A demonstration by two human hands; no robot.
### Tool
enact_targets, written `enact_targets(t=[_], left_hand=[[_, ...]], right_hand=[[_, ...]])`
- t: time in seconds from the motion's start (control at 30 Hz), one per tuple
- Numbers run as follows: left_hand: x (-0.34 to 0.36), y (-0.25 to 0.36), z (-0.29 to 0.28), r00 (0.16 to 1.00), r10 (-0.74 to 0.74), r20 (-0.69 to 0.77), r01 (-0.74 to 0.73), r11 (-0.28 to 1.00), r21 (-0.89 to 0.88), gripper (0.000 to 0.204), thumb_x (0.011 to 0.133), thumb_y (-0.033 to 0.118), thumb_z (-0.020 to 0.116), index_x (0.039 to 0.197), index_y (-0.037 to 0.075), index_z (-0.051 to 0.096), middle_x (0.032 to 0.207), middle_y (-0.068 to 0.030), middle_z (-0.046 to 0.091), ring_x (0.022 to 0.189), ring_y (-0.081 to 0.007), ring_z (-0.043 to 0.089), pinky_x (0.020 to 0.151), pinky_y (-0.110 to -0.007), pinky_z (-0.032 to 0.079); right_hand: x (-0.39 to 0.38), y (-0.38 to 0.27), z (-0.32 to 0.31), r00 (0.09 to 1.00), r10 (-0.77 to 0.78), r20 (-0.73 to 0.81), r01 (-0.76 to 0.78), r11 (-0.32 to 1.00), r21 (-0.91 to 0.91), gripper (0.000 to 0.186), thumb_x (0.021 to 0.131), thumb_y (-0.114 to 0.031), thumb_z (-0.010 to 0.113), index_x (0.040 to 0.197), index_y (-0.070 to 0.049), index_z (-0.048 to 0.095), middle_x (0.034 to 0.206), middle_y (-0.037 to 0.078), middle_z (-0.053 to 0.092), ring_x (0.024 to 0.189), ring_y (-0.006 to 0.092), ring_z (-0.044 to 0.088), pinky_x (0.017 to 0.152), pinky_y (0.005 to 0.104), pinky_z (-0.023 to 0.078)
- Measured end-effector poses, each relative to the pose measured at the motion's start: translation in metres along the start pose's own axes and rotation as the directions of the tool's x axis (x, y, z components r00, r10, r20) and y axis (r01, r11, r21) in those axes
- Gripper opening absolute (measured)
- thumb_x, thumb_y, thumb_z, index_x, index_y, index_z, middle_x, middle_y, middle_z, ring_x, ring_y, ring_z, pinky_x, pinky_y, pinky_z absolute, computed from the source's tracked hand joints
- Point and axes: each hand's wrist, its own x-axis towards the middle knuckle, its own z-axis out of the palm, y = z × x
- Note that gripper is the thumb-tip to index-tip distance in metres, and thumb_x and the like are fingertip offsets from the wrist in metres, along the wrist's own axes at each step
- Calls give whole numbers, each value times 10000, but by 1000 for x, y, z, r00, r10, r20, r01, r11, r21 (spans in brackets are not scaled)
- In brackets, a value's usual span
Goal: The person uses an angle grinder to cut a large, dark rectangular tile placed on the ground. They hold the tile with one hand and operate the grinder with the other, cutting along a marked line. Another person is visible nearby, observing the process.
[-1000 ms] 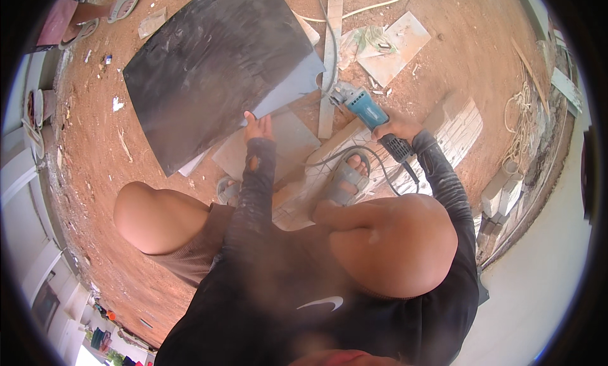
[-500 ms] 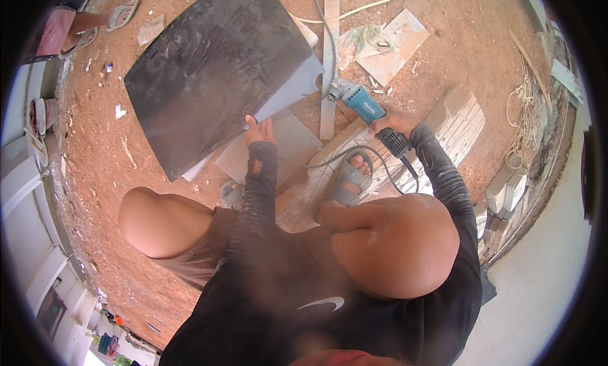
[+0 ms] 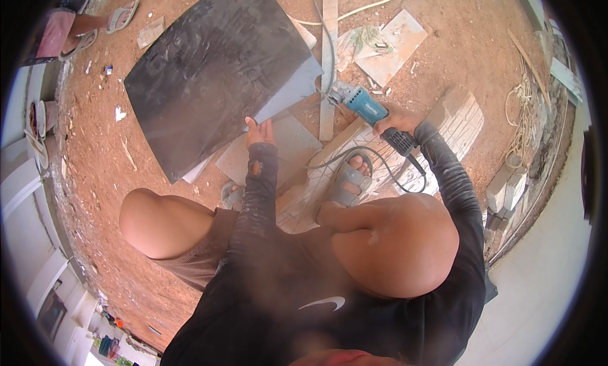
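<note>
A large dark glossy slab [image 3: 209,81] lies over the ground, with a grey-blue sheen along its right part and a notch in its right edge. My left hand [image 3: 261,130] grips the slab's near edge, fingers curled at it. Wrapped round the body of a teal-and-black angle grinder [image 3: 368,109] is my right hand [image 3: 399,122]; the grinder's head is at the notched edge, and whether it touches cannot be made out. A grey tile [image 3: 285,147] lies under the slab, beside a long pale board [image 3: 328,11]. The grinder's cord loops near my right sandalled foot [image 3: 351,182].
Pale broken slabs [image 3: 456,125] lie under my right side. A tile with a rag [image 3: 392,43] and a hose [image 3: 373,1] lie farther off. Rope [image 3: 519,125] and blocks [image 3: 506,188] line the right wall edge. Another person's sandalled foot [image 3: 120,16] is at upper left.
Over the last second my right hand and the grinder have shifted very slightly right and down, and the cord loop has moved. My left hand stays on the slab's edge, slightly lower in view.
</note>
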Motion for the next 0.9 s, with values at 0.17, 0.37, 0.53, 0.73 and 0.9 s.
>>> enact_targets(t=[0.17,0.37,0.53,0.73,0.9], left_hand=[[8,0,-4,999,-43,14,43,999,-23,719,940,360,710,1376,-111,386,1449,-265,448,1331,-327,503,1124,-382,496],[4,0,-3,998,-45,36,46,999,-8,728,934,371,713,1375,-107,387,1428,-263,473,1322,-308,515,1109,-361,508],[5,-1,-5,998,-42,43,43,999,-9,730,932,377,714,1379,-99,386,1420,-262,482,1312,-305,525,1107,-356,509],[7,0,-5,999,-40,32,41,999,-17,710,938,378,704,1374,-92,399,1410,-255,494,1304,-301,531,1106,-356,513],[4,0,-2,998,-49,33,49,999,-16,677,951,361,691,1369,-92,411,1414,-245,495,1312,-299,525,1115,-361,504]], right_hand=[[2,7,-6,1000,-1,15,1,1000,-22,659,685,-154,803,1284,8,580,1022,87,644,908,173,615,812,294,513],[5,12,-3,1000,29,-7,-29,1000,9,618,687,-166,805,1238,27,603,978,77,659,865,170,626,792,293,518],[-1,8,0,999,38,-12,-38,999,-6,615,683,-177,809,1222,36,604,975,79,661,865,172,627,796,293,516],[-1,14,-1,999,30,-28,-30,999,-20,603,677,-176,815,1205,34,613,967,80,661,859,178,630,795,300,517],[0,13,2,998,52,-29,-52,999,1,592,676,-184,821,1190,28,619,957,77,660,850,176,634,777,302,522]])
